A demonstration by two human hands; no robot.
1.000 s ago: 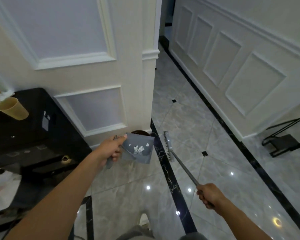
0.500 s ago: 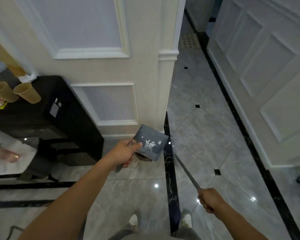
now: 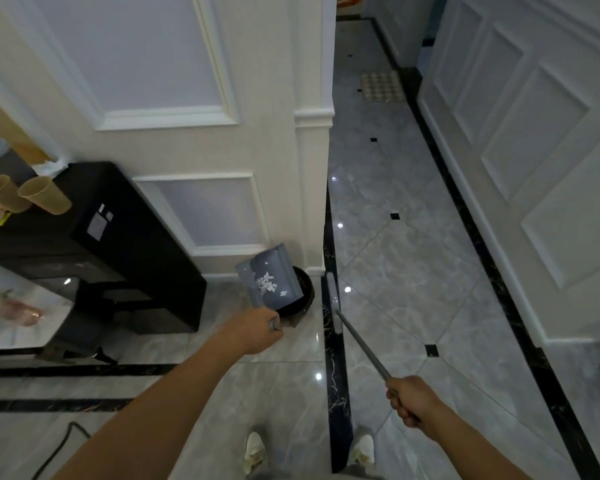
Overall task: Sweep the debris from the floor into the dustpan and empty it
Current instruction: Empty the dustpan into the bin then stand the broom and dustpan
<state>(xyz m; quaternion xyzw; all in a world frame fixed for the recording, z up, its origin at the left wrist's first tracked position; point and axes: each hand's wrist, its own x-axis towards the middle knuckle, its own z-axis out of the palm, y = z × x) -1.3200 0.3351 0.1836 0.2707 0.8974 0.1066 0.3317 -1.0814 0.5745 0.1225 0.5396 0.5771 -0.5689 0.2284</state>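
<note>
My left hand (image 3: 257,332) grips the handle of a grey dustpan (image 3: 269,279). White paper scraps (image 3: 267,284) lie in the pan. The pan hangs over a dark round bin (image 3: 307,292) that stands on the floor at the foot of the white wall corner. My right hand (image 3: 409,400) is closed around the grey handle of a broom (image 3: 362,346). The broom's head (image 3: 333,292) rests low on the black floor strip, just right of the bin.
A black cabinet (image 3: 118,244) stands left of the bin, with paper cups (image 3: 44,199) on top. White panelled walls (image 3: 520,140) line a corridor of glossy grey tiles (image 3: 402,258). My shoes (image 3: 255,452) show at the bottom. A black cable (image 3: 58,448) lies bottom left.
The dustpan has moved forward and down over the bin, which now shows beneath it. The broom head has come into view beside the bin. My view has tilted further down.
</note>
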